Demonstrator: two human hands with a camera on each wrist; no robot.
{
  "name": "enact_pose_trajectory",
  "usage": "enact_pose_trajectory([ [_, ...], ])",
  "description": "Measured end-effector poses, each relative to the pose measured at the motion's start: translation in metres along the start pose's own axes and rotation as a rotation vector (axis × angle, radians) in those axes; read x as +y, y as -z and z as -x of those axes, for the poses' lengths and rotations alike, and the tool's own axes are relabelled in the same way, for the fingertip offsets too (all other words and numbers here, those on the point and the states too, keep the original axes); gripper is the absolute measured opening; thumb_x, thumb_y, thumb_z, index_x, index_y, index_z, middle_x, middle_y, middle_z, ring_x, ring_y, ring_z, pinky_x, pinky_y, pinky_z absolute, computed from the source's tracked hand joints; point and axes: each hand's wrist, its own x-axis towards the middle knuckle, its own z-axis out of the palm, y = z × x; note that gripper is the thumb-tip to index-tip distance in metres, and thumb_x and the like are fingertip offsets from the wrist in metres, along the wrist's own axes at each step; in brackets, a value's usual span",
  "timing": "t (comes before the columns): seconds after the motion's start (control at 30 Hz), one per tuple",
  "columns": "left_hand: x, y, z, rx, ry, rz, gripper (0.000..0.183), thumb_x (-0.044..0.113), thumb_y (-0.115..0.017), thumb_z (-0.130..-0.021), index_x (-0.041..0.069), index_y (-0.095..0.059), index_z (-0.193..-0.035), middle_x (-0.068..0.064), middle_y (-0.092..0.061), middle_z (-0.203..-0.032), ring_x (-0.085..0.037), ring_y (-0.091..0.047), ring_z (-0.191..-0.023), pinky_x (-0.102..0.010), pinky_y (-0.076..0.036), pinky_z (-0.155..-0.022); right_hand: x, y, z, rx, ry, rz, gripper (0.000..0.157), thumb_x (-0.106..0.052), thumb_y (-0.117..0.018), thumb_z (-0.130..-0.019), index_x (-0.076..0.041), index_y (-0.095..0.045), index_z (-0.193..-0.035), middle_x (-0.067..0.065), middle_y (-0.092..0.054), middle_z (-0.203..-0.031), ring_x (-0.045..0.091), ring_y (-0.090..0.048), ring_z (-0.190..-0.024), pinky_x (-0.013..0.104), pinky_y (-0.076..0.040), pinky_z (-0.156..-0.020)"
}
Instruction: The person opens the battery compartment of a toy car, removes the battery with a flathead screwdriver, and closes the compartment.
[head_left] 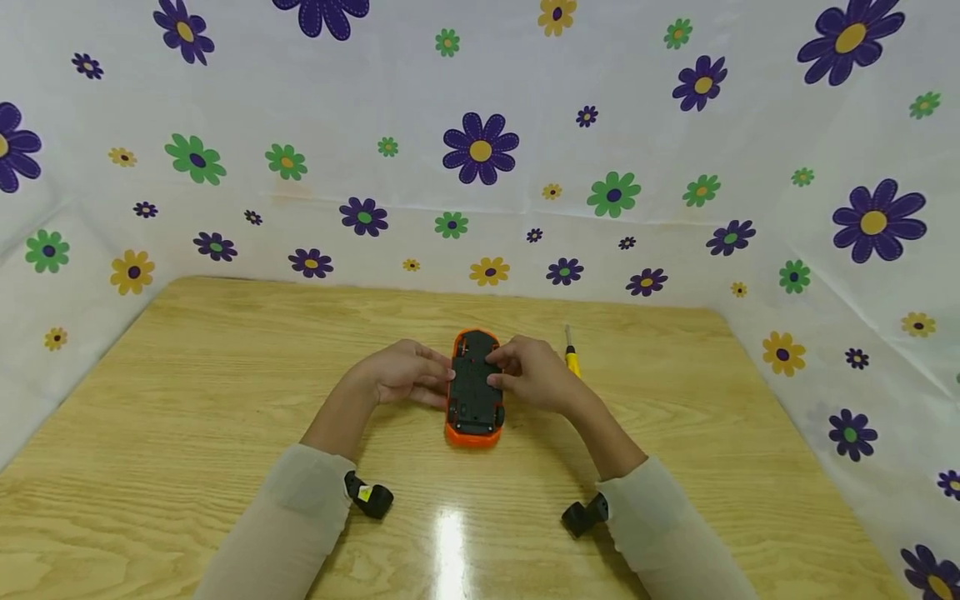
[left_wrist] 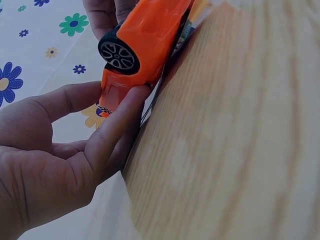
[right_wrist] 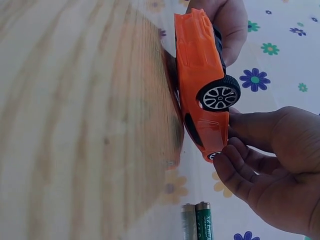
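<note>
An orange toy car lies upside down on the table, its black underside facing up with the wheels showing. From the left side my left hand holds it; in the left wrist view the thumb and a finger of that hand are on either side of one end. My right hand reaches over from the right, its thumb and index fingertip on the underside. Seen from the right wrist, the fingers of that hand bend around the end of the car, near a wheel.
A screwdriver with a yellow and black handle lies right of the car, partly behind my right hand. The right wrist view shows a green battery on the wooden table. Flower-printed cloth rises behind the table.
</note>
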Motion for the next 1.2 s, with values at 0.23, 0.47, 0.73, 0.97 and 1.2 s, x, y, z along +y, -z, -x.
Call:
enact_pose_trajectory([
  [0.23,0.000,0.002,0.001,-0.004,0.003,0.012,0.048,0.000,-0.059,-0.101,-0.015,-0.043,-0.144,-0.030,-0.062,-0.128,-0.033,-0.067,-0.111,-0.047,-0.060,-0.093,0.000,0.004,0.000,-0.034,0.023,0.012,0.032,-0.015,-0.075,-0.095,-0.001,-0.072,-0.123,0.004,-0.065,-0.097,0.016,-0.057,-0.080,0.029,-0.053,-0.068],
  [0.47,0.000,0.001,0.002,0.002,0.001,0.007,0.048,0.000,-0.059,-0.101,-0.014,-0.044,-0.144,-0.030,-0.061,-0.130,-0.032,-0.067,-0.111,-0.048,-0.060,-0.094,-0.005,0.011,-0.002,-0.079,0.058,0.069,0.033,-0.015,-0.075,-0.095,0.000,-0.071,-0.125,0.004,-0.067,-0.097,0.015,-0.060,-0.082,0.029,-0.055,-0.072],
  [0.73,0.001,0.003,0.001,-0.002,-0.001,0.010,0.047,0.003,-0.060,-0.101,-0.013,-0.046,-0.144,-0.029,-0.061,-0.130,-0.032,-0.068,-0.109,-0.048,-0.060,-0.094,-0.023,0.011,-0.007,-0.071,0.087,0.088,0.026,-0.011,-0.074,-0.096,0.000,-0.072,-0.120,0.005,-0.074,-0.100,0.016,-0.069,-0.091,0.030,-0.061,-0.082],
  [0.97,0.003,0.005,0.002,0.025,0.012,0.011,0.045,0.003,-0.060,-0.102,-0.010,-0.049,-0.144,-0.028,-0.061,-0.133,-0.033,-0.067,-0.112,-0.047,-0.061,-0.093,-0.034,0.008,-0.010,-0.048,0.066,0.043,0.025,-0.010,-0.073,-0.096,0.000,-0.073,-0.119,0.008,-0.075,-0.102,0.018,-0.072,-0.094,0.028,-0.062,-0.081],
  [1.2,0.003,0.005,0.003,0.026,0.007,0.019,0.044,0.005,-0.062,-0.102,-0.009,-0.051,-0.142,-0.024,-0.064,-0.125,-0.029,-0.068,-0.104,-0.046,-0.061,-0.091,-0.037,0.008,-0.011,-0.090,0.013,0.031,0.029,-0.011,-0.074,-0.096,0.000,-0.072,-0.122,0.008,-0.075,-0.105,0.019,-0.071,-0.097,0.030,-0.062,-0.084],
])
